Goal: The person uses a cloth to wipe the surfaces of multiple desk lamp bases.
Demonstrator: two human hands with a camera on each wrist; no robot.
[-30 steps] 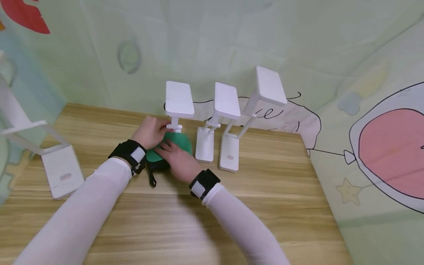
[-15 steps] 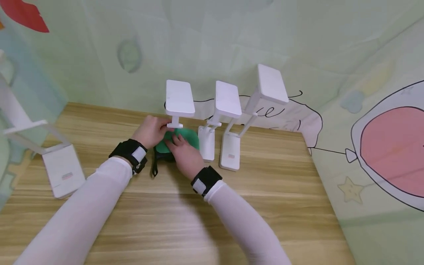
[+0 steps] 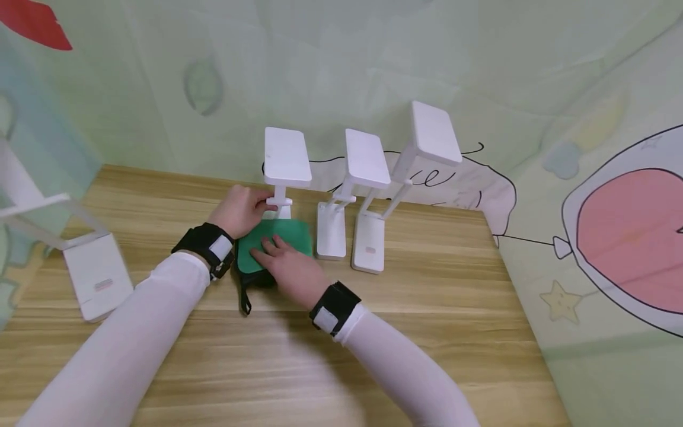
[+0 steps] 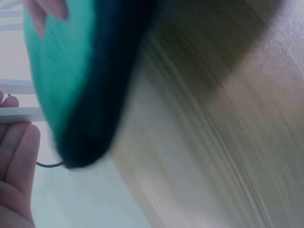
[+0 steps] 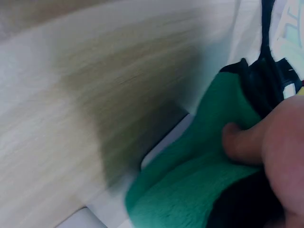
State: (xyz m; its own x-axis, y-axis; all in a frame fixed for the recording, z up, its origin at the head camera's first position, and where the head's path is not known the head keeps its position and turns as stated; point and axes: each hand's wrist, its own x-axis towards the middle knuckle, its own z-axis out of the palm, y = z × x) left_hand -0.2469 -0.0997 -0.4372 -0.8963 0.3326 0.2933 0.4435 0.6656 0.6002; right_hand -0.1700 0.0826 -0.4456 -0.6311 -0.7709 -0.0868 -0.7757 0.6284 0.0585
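Three white folding desk lamps stand in a row along the back of the table. My left hand (image 3: 238,212) pinches the leftmost desk lamp (image 3: 287,157) at its stem joint; in the left wrist view, its fingers (image 4: 21,152) curl at a thin white bar. A green cloth pad (image 3: 251,244), with black edging and a hanging black loop, covers most of this lamp's base. My right hand (image 3: 296,270) rests on the pad with fingers extended and spread. In the right wrist view, the thumb (image 5: 240,142) touches the green fabric (image 5: 175,190). The pad's underside is hidden.
Right of the pad stand the middle lamp (image 3: 331,231) and the right lamp (image 3: 369,243), close together. Another white lamp (image 3: 100,276) stands at the left. All are on a wood-grain table (image 3: 427,332), with a printed cloth wall (image 3: 341,65) behind.
The green pad first slid right and away over the lamp base, then back left and toward me, with my right hand on it. My left hand has stayed at the lamp's stem.
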